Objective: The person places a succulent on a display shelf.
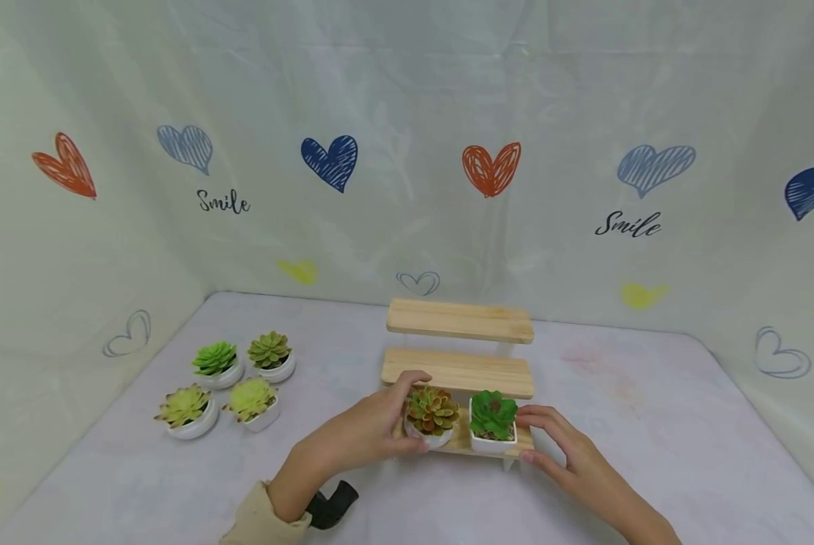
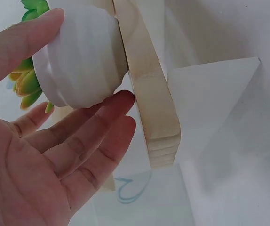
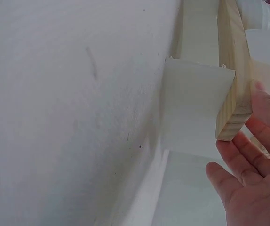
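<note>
In the head view, my left hand (image 1: pixel 373 424) holds a round white pot with a red-green succulent (image 1: pixel 433 411) on the lowest wooden shelf (image 1: pixel 460 440). The left wrist view shows the thumb on one side of the white pot (image 2: pixel 85 56) and the fingers curved along the other. A bright green succulent in a square white pot (image 1: pixel 492 435) stands to its right on the same shelf. My right hand (image 1: pixel 570 450) is beside that pot, its fingers loosely bent. In the right wrist view, fingertips touch the shelf's end (image 3: pixel 234 115), and the thumb lies near the pot's base.
Two higher wooden shelves, the middle one (image 1: pixel 458 371) and the top one (image 1: pixel 458 319), rise behind. Several potted succulents, including a yellow-green one (image 1: pixel 252 401), are grouped on the table (image 1: pixel 352 348) at the left. A curtain (image 1: pixel 407 98) with printed hearts hangs behind the table.
</note>
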Action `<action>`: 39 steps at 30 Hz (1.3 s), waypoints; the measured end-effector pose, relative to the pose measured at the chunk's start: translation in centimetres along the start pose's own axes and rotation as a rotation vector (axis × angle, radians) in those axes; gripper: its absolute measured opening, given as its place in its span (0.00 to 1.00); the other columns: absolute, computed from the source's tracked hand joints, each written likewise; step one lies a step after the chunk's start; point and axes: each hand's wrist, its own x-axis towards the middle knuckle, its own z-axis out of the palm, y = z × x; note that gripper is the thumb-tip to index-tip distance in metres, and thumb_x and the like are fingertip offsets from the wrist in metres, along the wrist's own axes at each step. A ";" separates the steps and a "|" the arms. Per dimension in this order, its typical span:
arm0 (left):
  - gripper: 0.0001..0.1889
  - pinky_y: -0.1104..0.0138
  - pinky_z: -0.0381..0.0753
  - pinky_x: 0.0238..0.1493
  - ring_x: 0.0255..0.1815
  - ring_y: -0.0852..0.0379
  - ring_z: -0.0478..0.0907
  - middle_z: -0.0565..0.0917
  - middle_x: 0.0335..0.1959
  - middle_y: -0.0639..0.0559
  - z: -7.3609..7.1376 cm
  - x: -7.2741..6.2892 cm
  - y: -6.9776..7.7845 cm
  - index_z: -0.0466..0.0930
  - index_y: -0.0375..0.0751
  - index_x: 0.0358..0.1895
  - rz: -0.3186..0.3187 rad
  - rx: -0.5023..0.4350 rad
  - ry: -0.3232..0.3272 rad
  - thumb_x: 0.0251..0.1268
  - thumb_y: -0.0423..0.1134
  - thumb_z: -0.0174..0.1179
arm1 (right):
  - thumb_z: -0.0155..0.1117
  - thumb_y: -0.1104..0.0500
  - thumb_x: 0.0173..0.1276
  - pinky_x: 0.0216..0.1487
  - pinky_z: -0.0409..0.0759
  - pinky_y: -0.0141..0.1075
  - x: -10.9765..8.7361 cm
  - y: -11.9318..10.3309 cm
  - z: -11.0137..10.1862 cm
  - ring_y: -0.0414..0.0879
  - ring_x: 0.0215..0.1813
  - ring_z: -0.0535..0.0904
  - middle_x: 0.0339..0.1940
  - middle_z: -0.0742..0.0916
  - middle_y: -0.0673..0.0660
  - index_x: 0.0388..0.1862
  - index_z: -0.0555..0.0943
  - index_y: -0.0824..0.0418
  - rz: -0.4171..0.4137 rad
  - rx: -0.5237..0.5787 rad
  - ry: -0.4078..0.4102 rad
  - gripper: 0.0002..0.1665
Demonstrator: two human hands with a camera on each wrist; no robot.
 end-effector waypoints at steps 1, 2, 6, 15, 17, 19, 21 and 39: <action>0.41 0.63 0.76 0.50 0.51 0.58 0.75 0.75 0.53 0.48 0.0 0.0 0.0 0.50 0.46 0.69 -0.003 0.002 0.002 0.57 0.43 0.66 | 0.68 0.61 0.57 0.58 0.59 0.11 0.0 0.0 0.0 0.28 0.61 0.68 0.56 0.77 0.45 0.55 0.74 0.48 0.000 -0.001 0.000 0.27; 0.41 0.63 0.76 0.49 0.51 0.58 0.75 0.76 0.53 0.48 0.0 0.0 0.0 0.50 0.46 0.69 -0.006 0.005 0.004 0.57 0.44 0.66 | 0.68 0.61 0.57 0.58 0.59 0.11 0.0 0.0 -0.1 0.28 0.61 0.68 0.56 0.77 0.45 0.55 0.74 0.48 -0.001 -0.002 0.000 0.27; 0.41 0.63 0.76 0.48 0.50 0.58 0.76 0.77 0.51 0.48 -0.1 -0.1 0.0 0.49 0.46 0.69 -0.004 0.013 0.007 0.57 0.44 0.65 | 0.69 0.62 0.56 0.58 0.58 0.11 0.1 0.0 -0.2 0.27 0.62 0.67 0.56 0.77 0.45 0.55 0.74 0.50 -0.021 0.006 0.006 0.27; 0.40 0.63 0.76 0.49 0.49 0.58 0.76 0.77 0.50 0.48 -0.4 0.0 -0.1 0.49 0.47 0.69 0.006 0.029 0.004 0.58 0.45 0.64 | 0.69 0.64 0.55 0.59 0.57 0.11 0.2 0.1 -0.2 0.26 0.63 0.66 0.57 0.76 0.46 0.56 0.74 0.51 -0.039 0.015 0.016 0.29; 0.40 0.63 0.77 0.48 0.48 0.57 0.76 0.77 0.50 0.47 -0.4 0.0 -0.1 0.49 0.46 0.69 0.008 0.025 0.003 0.58 0.45 0.64 | 0.69 0.64 0.55 0.58 0.57 0.11 0.2 0.1 -0.2 0.26 0.63 0.65 0.57 0.76 0.45 0.56 0.74 0.51 -0.034 0.022 0.013 0.28; 0.39 0.63 0.77 0.48 0.50 0.55 0.77 0.77 0.52 0.45 -0.4 -0.1 -0.1 0.50 0.45 0.69 0.003 0.017 0.002 0.58 0.44 0.64 | 0.69 0.65 0.55 0.58 0.58 0.11 0.2 0.1 -0.2 0.26 0.63 0.65 0.57 0.76 0.46 0.56 0.74 0.51 -0.044 0.029 0.016 0.29; 0.39 0.62 0.78 0.49 0.52 0.52 0.77 0.75 0.56 0.44 -0.5 -0.1 -0.1 0.50 0.45 0.69 -0.006 0.005 -0.003 0.59 0.44 0.64 | 0.69 0.65 0.54 0.59 0.58 0.12 0.2 0.1 -0.2 0.26 0.63 0.65 0.56 0.77 0.47 0.56 0.74 0.52 -0.059 0.030 0.021 0.29; 0.36 0.55 0.75 0.53 0.56 0.52 0.74 0.75 0.58 0.50 -3.0 -1.9 -0.2 0.54 0.46 0.70 -0.058 0.039 0.020 0.60 0.39 0.62 | 0.70 0.67 0.52 0.59 0.57 0.11 0.2 0.2 0.1 0.26 0.63 0.65 0.56 0.77 0.47 0.55 0.74 0.54 -0.089 0.045 0.040 0.30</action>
